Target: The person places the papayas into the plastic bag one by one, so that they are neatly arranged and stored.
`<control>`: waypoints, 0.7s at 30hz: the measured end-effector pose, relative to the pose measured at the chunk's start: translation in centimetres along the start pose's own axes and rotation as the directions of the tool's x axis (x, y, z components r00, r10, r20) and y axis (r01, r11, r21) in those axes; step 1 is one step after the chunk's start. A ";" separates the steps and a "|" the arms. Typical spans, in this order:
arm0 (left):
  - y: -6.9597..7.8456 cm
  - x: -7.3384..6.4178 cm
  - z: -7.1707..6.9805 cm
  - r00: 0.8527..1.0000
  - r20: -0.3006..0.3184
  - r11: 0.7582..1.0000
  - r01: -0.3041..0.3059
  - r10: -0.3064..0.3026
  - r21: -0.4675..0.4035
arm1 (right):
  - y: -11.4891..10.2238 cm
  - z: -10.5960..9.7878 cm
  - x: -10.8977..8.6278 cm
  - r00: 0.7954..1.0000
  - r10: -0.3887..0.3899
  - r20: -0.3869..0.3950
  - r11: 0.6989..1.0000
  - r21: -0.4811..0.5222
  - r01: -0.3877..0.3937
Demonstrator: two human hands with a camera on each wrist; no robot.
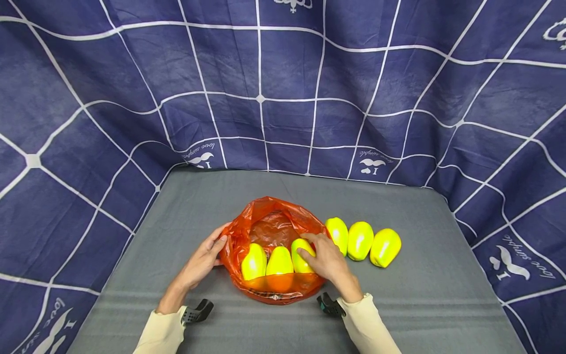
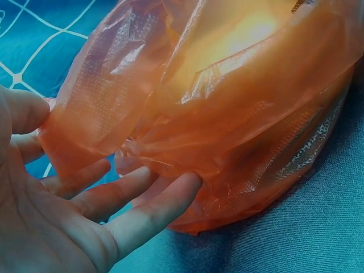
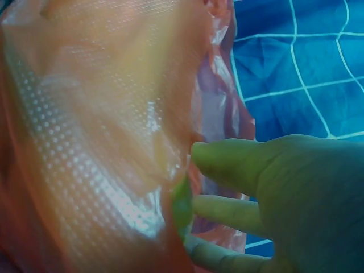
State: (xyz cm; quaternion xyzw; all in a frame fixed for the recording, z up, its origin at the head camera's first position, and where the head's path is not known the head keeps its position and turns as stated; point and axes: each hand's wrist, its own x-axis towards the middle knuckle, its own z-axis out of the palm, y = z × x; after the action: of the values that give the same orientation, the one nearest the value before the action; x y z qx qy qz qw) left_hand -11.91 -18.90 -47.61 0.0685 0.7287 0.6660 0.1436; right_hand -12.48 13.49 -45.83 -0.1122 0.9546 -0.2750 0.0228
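Pinching the red bag (image 1: 274,231) short of the far edge of the worktop (image 1: 424,305) is the left hand (image 1: 203,258), while the right hand (image 1: 328,258) rests wide-set fingers on the bag's rightmost fruit (image 1: 299,264), grip unclear.

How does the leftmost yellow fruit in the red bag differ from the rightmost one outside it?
The leftmost fruit sits inside the red bag; the rightmost fruit lies on gray cloth. The bag covers the leftmost fruit's lower end; the rightmost fruit is uncovered. Both are bright yellow.
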 end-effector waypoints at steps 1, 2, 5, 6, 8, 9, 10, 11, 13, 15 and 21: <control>0.0 0.0 0.0 1.000 0.001 1.000 -0.001 0.001 0.001 | 0.0 -0.1 0.0 1.000 -0.002 -0.005 1.000 0.002 0.002; 0.0 0.0 0.0 1.000 0.000 1.000 0.000 0.000 0.002 | -0.1 -0.2 0.0 1.000 -0.004 -0.012 1.000 0.003 0.004; 0.1 0.1 0.0 1.000 0.002 1.000 0.004 -0.004 0.002 | -0.2 -0.5 0.0 1.000 -0.012 -0.024 1.000 0.011 0.012; 0.1 0.1 0.0 1.000 0.003 1.000 0.005 -0.005 0.000 | -0.2 -0.7 0.0 0.999 -0.015 -0.030 1.000 0.017 0.015; 0.1 0.1 -0.1 1.000 0.005 1.000 0.007 -0.007 -0.001 | -0.2 -0.9 0.0 0.999 -0.023 -0.045 0.999 0.028 0.024; 0.1 0.2 -0.1 1.000 0.008 1.000 0.007 -0.007 -0.003 | -0.3 -1.1 0.0 0.998 -0.023 -0.051 0.999 0.034 0.025; 0.1 0.2 -0.1 1.000 0.011 1.000 0.006 -0.006 -0.003 | -0.3 -1.2 0.0 0.998 -0.024 -0.057 0.999 0.042 0.027; 0.1 0.2 -0.1 1.000 0.013 1.000 0.003 -0.003 -0.004 | -0.3 -1.4 0.0 0.998 -0.023 -0.066 0.998 0.050 0.027; 0.1 0.2 -0.1 1.000 0.016 1.000 -0.002 0.002 -0.003 | -0.2 -1.7 0.0 0.995 -0.025 -0.093 0.998 0.060 0.031; 0.1 0.2 -0.1 1.000 0.019 1.000 -0.007 0.007 -0.002 | 0.0 -2.0 0.0 0.993 -0.024 -0.119 0.997 0.073 0.033; 0.0 0.2 0.0 1.000 0.017 1.000 -0.015 0.015 0.004 | 1.0 -3.3 -0.2 0.982 -0.004 -0.191 0.988 0.153 0.033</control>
State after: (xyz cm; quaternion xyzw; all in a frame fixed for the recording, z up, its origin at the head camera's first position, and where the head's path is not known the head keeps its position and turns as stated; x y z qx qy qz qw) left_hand -12.11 -18.81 -47.59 0.0797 0.7284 0.6650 0.1447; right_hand -12.86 16.08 -43.53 -0.0922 0.9270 -0.3583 -0.0622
